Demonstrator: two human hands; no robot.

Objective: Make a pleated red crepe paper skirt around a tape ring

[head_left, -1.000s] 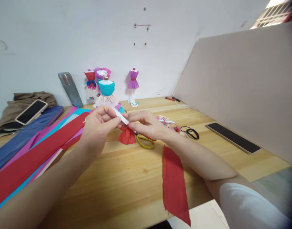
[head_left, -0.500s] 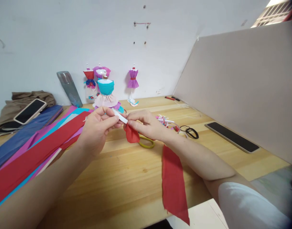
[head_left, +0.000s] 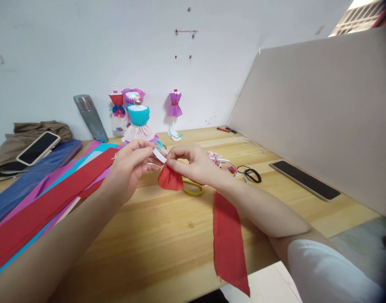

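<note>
Both of my hands meet above the middle of the table, around a short white strip (head_left: pixel 159 156) with a gathered piece of red crepe-like material (head_left: pixel 169 178) hanging below it. My left hand (head_left: pixel 132 165) is closed, its fingertips at the strip's left end. Between thumb and fingers, my right hand (head_left: pixel 190 162) pinches the other end where the red piece is bunched. A longer red strip (head_left: pixel 230 240) hangs below my right forearm, over the table's front edge; whether it joins the gathered piece is hidden. Yellow scissor handles (head_left: pixel 193 188) show under my right hand.
Colored sheets (head_left: pixel 54 198) lie at left beside a phone (head_left: pixel 38 148) and brown cloth (head_left: pixel 41 130). A bottle (head_left: pixel 91 118), small dressed mannequins (head_left: pixel 139 115) and a purple-dressed one (head_left: pixel 175 104) stand behind. Right are small trimmings (head_left: pixel 218 158), a black band (head_left: pixel 253 175) and a dark-topped slab (head_left: pixel 304 180).
My left fingers have loosened and drawn back slightly along the white strip. The gathered red piece now spreads wider to the left below my right hand.
</note>
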